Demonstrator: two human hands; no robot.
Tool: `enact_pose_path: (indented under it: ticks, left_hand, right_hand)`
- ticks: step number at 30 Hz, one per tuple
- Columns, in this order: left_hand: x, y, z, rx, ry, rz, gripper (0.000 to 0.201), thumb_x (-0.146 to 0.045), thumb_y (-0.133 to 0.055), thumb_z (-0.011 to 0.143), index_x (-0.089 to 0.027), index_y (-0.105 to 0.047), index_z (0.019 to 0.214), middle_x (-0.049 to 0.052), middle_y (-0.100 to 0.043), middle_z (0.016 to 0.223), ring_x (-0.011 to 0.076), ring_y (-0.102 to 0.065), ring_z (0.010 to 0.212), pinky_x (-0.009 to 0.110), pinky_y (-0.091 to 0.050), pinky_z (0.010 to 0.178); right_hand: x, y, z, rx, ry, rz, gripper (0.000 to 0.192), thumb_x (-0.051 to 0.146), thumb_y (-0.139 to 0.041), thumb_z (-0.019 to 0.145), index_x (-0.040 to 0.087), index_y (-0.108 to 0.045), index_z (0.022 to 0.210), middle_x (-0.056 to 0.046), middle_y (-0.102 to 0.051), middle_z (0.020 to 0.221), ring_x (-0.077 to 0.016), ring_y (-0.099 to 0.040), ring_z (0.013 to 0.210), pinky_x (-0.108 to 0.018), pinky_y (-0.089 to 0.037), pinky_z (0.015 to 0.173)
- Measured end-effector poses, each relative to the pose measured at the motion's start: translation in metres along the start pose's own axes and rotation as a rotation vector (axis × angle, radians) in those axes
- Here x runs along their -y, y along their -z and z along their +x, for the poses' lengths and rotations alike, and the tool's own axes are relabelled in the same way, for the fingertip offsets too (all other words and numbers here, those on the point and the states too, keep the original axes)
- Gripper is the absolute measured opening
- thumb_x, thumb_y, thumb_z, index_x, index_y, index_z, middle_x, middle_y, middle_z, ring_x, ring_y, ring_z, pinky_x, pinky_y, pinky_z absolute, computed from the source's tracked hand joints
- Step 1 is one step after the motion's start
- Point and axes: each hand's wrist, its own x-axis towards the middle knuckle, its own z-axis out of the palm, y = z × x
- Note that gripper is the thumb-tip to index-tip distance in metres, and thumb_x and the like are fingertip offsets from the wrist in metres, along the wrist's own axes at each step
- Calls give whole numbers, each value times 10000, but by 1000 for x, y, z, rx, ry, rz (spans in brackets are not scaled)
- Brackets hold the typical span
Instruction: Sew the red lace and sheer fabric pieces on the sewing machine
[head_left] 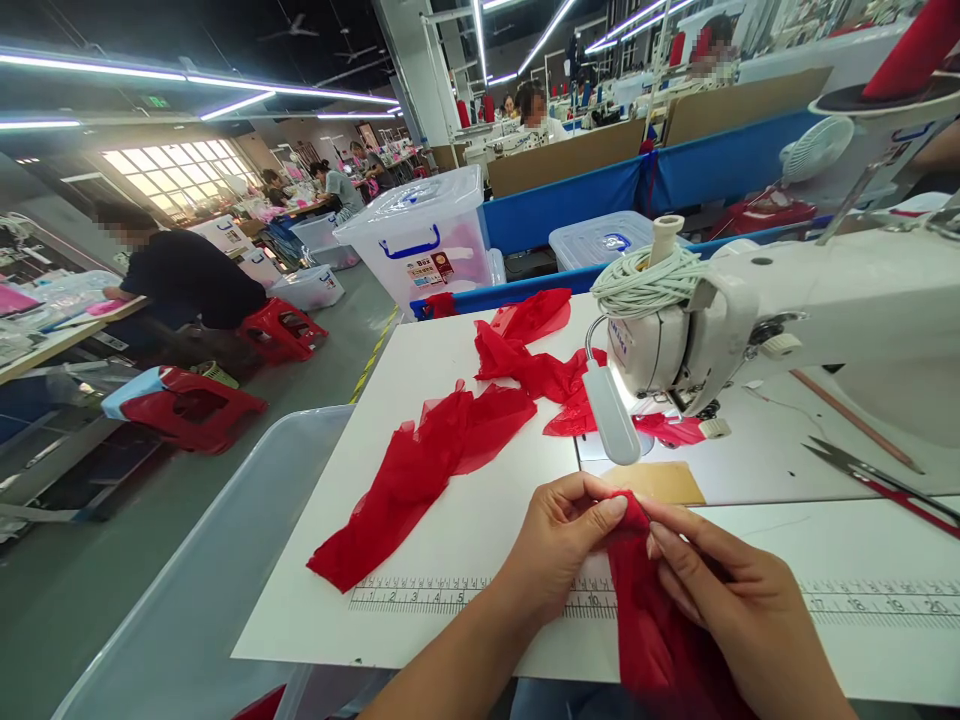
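Between my two hands hangs a strip of thin red fabric (637, 600), its top edge pinched and the rest falling over the table's front edge. My left hand (562, 530) grips the fabric between thumb and forefinger. Close beside it, my right hand (720, 580) pinches the same edge. Just beyond the hands stands a white sewing machine (750, 300) with a lit lamp (611, 410) by its needle area. More red fabric (427, 455) lies crumpled on the table to the left, and another red piece (532, 350) reaches back from the machine.
Scissors (885, 485) and a brown pencil-like stick (855, 420) lie at the right. A ruler scale (405, 595) runs along the white table's (330, 630) front. A translucent bin (225, 560) sits left, below table height. Red stools (187, 405), storage boxes (435, 240) and seated people are farther off.
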Motion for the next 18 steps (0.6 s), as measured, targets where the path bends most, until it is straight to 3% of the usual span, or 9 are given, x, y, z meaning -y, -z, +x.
enact_pose_path:
  ticks: [2, 4, 6, 8, 11, 18]
  left_hand:
    - [0, 0, 0, 6, 24, -21, 389, -433, -877, 592, -129, -660, 700, 21, -663, 690, 100, -585, 654, 225, -470, 686]
    - [0, 0, 1, 6, 25, -25, 387, -433, -875, 597, -132, -652, 693, 15, -654, 675, 94, -574, 637, 221, -462, 672]
    - [0, -2, 1, -5, 8, -13, 384, -437, -870, 602, -134, -648, 680, 14, -653, 662, 101, -580, 633, 232, -470, 681]
    - [-1, -3, 2, -21, -10, 3, 377, -437, -867, 605, -134, -655, 678, 20, -663, 656, 120, -602, 646, 255, -486, 706]
    - [-1, -5, 2, -29, -13, 6, 362, -428, -865, 607, -134, -668, 685, 28, -675, 651, 140, -626, 663, 278, -504, 733]
    - [2, -3, 2, -36, -78, 60, 311, -410, -839, 657, -142, -684, 691, 5, -656, 680, 110, -585, 661, 246, -489, 731]
  right_hand:
    - [-3, 0, 1, 51, -169, 174, 352, 473, -726, 762, 234, -768, 1016, -14, -641, 629, -64, -446, 394, -174, -378, 342]
    - [-4, 2, 2, 71, -221, 216, 371, 482, -735, 752, 228, -766, 1021, -5, -618, 600, -49, -394, 369, -167, -328, 319]
    - [-3, 4, 3, 39, -109, 86, 336, 472, -719, 766, 239, -773, 1003, -26, -656, 654, -101, -530, 468, -200, -456, 404]
    - [0, 7, 4, 30, 93, -136, 280, 431, -667, 816, 268, -769, 1020, -47, -710, 777, -154, -646, 648, -233, -554, 571]
    - [2, 10, 3, 63, 339, -373, 278, 328, -575, 892, 299, -721, 1126, -36, -737, 929, -150, -685, 750, -208, -566, 655]
    - [-6, 12, 0, 73, 519, -585, 390, 206, -474, 936, 320, -603, 1285, -14, -716, 951, -133, -702, 818, -194, -569, 694]
